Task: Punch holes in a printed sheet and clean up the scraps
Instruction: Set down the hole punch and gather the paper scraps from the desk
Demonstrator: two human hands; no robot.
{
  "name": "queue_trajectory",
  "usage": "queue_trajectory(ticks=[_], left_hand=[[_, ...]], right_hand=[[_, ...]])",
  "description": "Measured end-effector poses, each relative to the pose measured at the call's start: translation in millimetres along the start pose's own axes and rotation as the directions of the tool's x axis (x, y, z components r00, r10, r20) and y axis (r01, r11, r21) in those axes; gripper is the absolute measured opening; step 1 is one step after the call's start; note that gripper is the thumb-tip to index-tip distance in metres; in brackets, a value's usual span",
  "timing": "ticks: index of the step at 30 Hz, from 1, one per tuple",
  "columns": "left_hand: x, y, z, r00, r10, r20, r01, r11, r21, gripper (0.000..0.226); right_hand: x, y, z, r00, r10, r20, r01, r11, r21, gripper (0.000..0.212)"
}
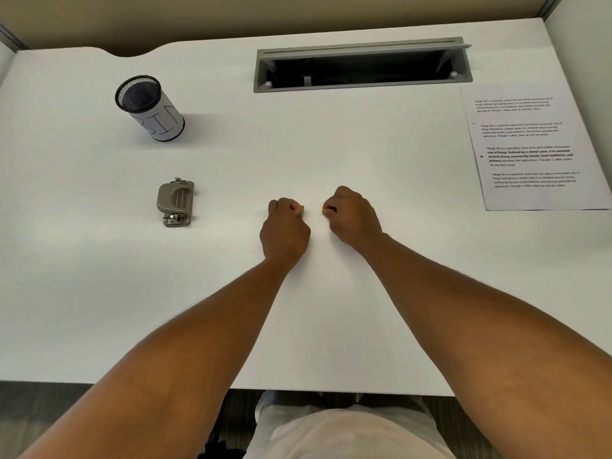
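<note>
Both fists, left hand [284,226] and right hand [352,215], are resting curled tight on the desk [99,293], holding nothing; hole punch [175,202] is sitting at nine o'clock.

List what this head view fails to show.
- Printed sheet: right edge cut off by the frame; text too small to read.
- Mesh bin: contents hidden by its wall.
- Left hand and right hand: curled fingers hide the palms.
- Cable tray: interior too dark.

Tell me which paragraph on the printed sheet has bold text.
The third paragraph from the top of the printed sheet; the other three are all lighter type.
</note>
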State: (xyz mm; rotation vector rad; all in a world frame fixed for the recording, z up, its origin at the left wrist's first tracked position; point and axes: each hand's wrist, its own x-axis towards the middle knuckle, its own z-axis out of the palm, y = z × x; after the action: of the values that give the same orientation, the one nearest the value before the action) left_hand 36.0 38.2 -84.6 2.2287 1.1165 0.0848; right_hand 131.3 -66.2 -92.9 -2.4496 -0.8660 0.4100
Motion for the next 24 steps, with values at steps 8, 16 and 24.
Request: queue_trajectory(ticks=[8,16,24], left_hand=[[0.1,-0.2,2.1,1.0,-0.001,-0.013,0.001,1.0,-0.023,0.016],[-4.1,-3.0,1.5,0.999,0.034,-0.003,-0.034,0.999,-0.033,0.014],[-8.4,-3.9,1.8,0.996,0.092,-0.007,-0.092,0.996,-0.018,0.013]], right_hand=[[-10.1,-14.8,-2.0,0.994,-0.074,0.079,0.095,0.946,-0.31,0.02],[-11.2,-15.7,5.8,0.984,-0.052,0.169,0.124,0.883,-0.452,0.036],[-4.4,-5.6,-11.3,0.984,0.159,0.085,-0.167,0.98,0.111,0.02]])
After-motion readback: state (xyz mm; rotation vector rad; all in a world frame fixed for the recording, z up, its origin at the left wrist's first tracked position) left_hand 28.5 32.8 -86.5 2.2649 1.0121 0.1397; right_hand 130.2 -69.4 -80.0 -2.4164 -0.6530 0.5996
